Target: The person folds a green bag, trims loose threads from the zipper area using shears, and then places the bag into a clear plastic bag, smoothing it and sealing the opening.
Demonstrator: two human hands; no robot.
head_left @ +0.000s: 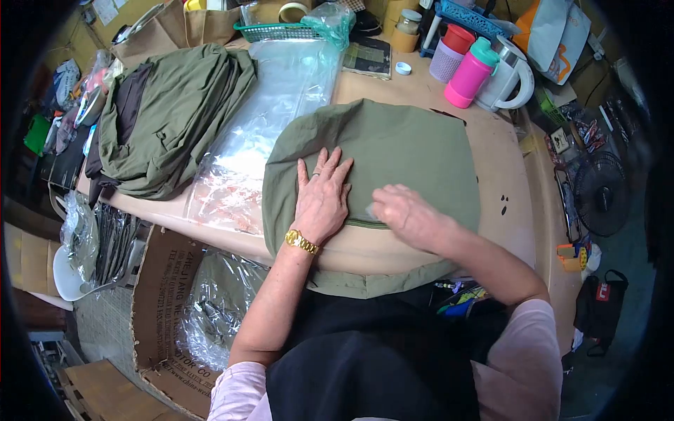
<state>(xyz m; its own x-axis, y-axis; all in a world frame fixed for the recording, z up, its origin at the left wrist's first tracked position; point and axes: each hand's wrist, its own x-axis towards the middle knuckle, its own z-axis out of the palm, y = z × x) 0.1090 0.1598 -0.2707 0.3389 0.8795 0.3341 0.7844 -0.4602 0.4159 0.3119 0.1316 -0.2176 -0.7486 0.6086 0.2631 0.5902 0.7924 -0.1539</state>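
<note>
Cloth (414, 154) lies at the near edge of the table (507, 168). I see the left hand (321, 203) pressing it, fingers spread, likely against slipping; the right hand (404, 214) curls its fingers by the dark seam (368, 224), pinching what, I cannot tell.

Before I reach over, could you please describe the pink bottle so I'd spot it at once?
On the table, find the white-handled jug at the far right. The bottle stands just left of it, beside the lilac cup, and alone has a teal lid.
</note>
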